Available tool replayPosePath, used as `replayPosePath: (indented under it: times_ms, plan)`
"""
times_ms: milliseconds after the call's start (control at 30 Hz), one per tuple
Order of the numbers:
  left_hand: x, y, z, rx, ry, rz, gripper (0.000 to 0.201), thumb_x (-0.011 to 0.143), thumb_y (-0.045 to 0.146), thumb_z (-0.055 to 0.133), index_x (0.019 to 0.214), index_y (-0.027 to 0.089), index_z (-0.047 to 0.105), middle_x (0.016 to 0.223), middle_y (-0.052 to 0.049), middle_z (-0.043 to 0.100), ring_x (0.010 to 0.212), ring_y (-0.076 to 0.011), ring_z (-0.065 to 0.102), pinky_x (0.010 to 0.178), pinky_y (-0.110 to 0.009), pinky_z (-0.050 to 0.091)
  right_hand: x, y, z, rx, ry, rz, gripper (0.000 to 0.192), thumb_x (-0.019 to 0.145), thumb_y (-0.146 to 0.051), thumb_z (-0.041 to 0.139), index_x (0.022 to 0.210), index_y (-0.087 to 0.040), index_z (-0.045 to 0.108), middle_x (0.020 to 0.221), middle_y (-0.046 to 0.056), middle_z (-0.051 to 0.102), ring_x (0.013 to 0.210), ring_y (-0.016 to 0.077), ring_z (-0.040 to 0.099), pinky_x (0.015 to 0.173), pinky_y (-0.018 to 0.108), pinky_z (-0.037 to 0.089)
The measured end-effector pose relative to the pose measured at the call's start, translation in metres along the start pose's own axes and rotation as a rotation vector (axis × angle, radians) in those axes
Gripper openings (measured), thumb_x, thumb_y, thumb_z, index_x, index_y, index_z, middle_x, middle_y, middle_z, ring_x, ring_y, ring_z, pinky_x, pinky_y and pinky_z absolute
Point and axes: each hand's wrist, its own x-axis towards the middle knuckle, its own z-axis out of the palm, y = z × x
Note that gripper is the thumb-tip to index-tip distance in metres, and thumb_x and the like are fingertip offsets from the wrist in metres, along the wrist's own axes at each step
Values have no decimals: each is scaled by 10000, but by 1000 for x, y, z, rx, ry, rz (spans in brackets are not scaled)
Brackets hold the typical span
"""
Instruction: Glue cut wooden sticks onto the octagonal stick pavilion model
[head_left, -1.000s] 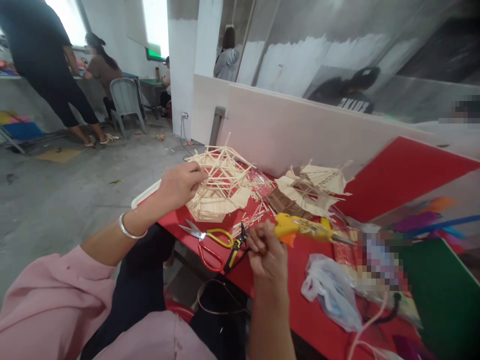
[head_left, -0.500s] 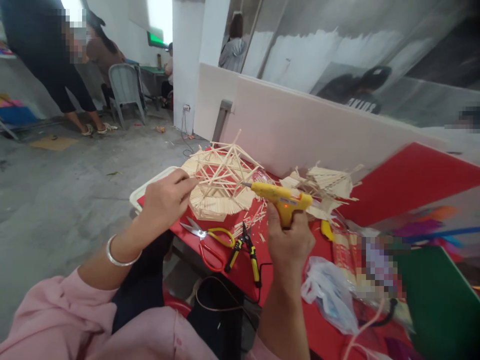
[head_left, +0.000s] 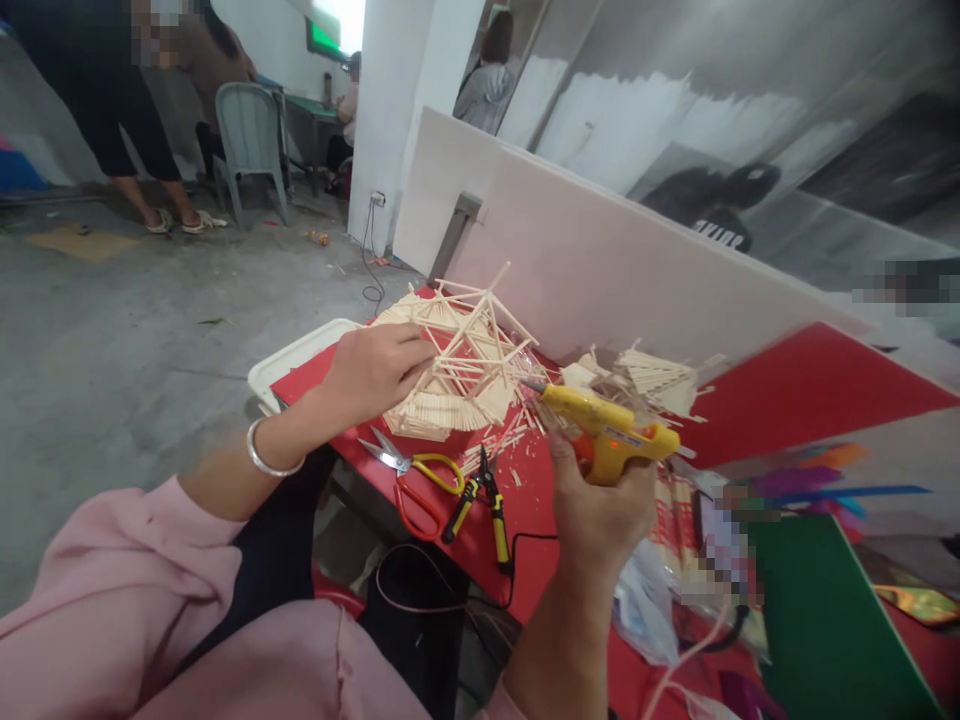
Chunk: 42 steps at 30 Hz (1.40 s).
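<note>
My left hand [head_left: 375, 368] rests on the near side of the wooden stick model [head_left: 457, 365], fingers curled together and gripping its frame of thin sticks, so the model sits just beyond my knuckles on the red table [head_left: 525, 500]. My right hand [head_left: 600, 505] is wrapped tight around the grip of the yellow hot glue gun [head_left: 606, 430], with its nozzle pointing away from my palm toward the model's right edge; the tip is very near the sticks, but I cannot tell whether it touches them. A black cord runs down from the gun below my wrist. Between my two hands, closer to me than the model, lie the scissors [head_left: 416, 478] with yellow and red handles, and just beside them the small pliers [head_left: 484, 500] with yellow and black handles. Loose sticks [head_left: 499, 445] are scattered just in front of the model. Beyond my right hand sits a second stick piece [head_left: 649, 375], well apart from my left. A silver bangle [head_left: 266, 462] circles my left wrist, above my pink sleeve [head_left: 112, 590]. To the right of my right forearm lies a green sheet [head_left: 817, 600].
</note>
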Motion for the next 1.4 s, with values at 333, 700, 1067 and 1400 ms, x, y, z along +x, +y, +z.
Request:
replayPosePath:
  times_ms: [333, 700, 1067, 1400]
  plan:
    - [-12, 11, -17, -49, -14, 20, 273, 989, 296, 461, 934, 220, 717, 967, -39, 745, 879, -154, 669, 733, -265, 486, -8, 122, 0, -278, -384, 319, 633, 805, -693, 505, 1054, -131, 656, 901, 150, 700, 799, 296, 631, 688, 358, 448]
    - [15, 12, -9, 10, -58, 41, 262, 956, 268, 469, 925, 214, 724, 968, -45, 727, 892, -176, 655, 747, -286, 467, -94, 90, 35, -138, -403, -111, 564, 967, -546, 374, 1280, -140, 609, 1237, 168, 636, 1152, 275, 563, 971, 373, 416]
    - [13, 2, -10, 27, -76, 72, 232, 941, 222, 494, 899, 180, 718, 879, -53, 716, 830, -164, 646, 710, -277, 460, -88, 60, 52, -443, -687, -210, 673, 878, -486, 565, 1407, -76, 496, 1335, 233, 557, 1185, 361, 543, 920, 422, 469]
    - [22, 0, -4, 87, -87, 31, 220, 915, 216, 524, 885, 183, 739, 893, -62, 726, 824, -177, 646, 610, -278, 403, -87, 79, 37, -481, -793, -25, 879, 789, -477, 596, 1496, -17, 349, 1177, 258, 611, 1131, 384, 589, 899, 455, 477]
